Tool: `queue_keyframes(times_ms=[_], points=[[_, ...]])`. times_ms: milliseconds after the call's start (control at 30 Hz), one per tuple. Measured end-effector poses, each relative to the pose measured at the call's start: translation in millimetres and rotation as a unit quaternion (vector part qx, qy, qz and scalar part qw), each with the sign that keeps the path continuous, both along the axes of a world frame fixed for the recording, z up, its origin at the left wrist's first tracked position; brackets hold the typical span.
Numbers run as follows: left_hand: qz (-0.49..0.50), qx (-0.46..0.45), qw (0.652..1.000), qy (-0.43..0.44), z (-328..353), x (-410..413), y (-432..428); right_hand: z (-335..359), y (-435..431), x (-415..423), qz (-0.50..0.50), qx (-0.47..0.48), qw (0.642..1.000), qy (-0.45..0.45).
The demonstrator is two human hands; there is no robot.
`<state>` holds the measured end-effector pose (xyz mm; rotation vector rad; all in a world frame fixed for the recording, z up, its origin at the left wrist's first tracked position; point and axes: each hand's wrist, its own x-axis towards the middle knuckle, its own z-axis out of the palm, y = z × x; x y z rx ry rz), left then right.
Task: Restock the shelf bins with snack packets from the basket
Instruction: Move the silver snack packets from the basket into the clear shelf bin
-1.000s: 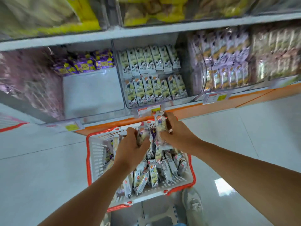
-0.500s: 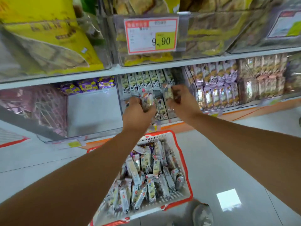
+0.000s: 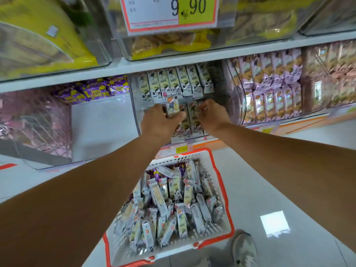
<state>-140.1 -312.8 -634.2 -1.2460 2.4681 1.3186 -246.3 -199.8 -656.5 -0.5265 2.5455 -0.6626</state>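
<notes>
The clear middle shelf bin holds two rows of pale green-and-grey snack packets. My left hand grips one cartoon-printed packet upright at the front row. My right hand is beside it inside the bin. Its fingers curl on a packet at the row's right end, which the hand mostly hides. Below my arms stands the white basket with a red rim, holding several loose packets of the same kind.
A bin with purple packets sits to the left and a bin of lilac packets to the right. Upper bins hold yellow bags behind a 9.90 price tag. My shoe stands on the white floor by the basket.
Both hands rose from the basket, each with a packet, and reached into the middle bin. The view tilted up and closer to the shelf.
</notes>
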Motion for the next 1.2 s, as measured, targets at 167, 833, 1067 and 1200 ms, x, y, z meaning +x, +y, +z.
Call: queue_keyframes(times_ms=[167,833,1067,1200], points=[[-0.057,-0.024,0.998,0.001,-0.8,-16.7,6.2,21.3,-3.8,-5.5,-0.029,-0.223,0.960,-0.168],[-0.343,-0.166,0.920,-0.091,-27.2,-2.8,11.7,0.4,-7.0,-22.7,0.000,0.022,0.999,-0.047],[-0.332,-0.154,0.925,-0.102,-23.1,-0.6,16.4,-3.1,4.1,-18.6,0.065,0.058,0.996,0.007],[-0.325,-0.126,0.932,-0.097,-14.7,4.0,20.5,-1.8,11.7,-21.1,0.124,0.062,0.990,0.004]])
